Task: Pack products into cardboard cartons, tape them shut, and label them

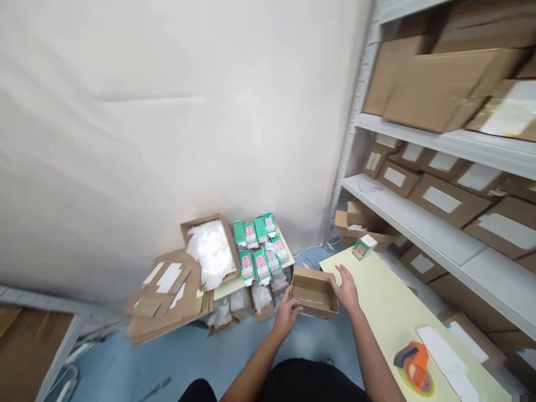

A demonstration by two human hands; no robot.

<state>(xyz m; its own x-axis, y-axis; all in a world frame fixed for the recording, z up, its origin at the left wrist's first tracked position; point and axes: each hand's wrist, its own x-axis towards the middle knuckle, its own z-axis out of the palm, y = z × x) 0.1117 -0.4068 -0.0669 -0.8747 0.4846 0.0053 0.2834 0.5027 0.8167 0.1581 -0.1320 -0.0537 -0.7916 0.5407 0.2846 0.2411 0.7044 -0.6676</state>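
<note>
An open, empty cardboard box [315, 289] is held over the gap between the two tables. My left hand [286, 314] grips its left side, thumb and fingers at the wall. On the opposite side, my right hand [347, 287] presses against the right wall with its fingers stretched along it. Close beyond my right hand, a small green and white carton [364, 247] with a pink panel stands on the pale yellow table [377, 290]. Several similar green cartons [262, 265] lie in rows on the table to the left of my hands.
A box of white paper-like pieces [211, 254] and flattened cardboard [167, 285] are at left. Boxes with clear bags [262, 298] sit below the cartons. An orange tape dispenser [417, 365] and white sheets [446, 354] lie at right. Shelves [419, 223] of labelled boxes line the right.
</note>
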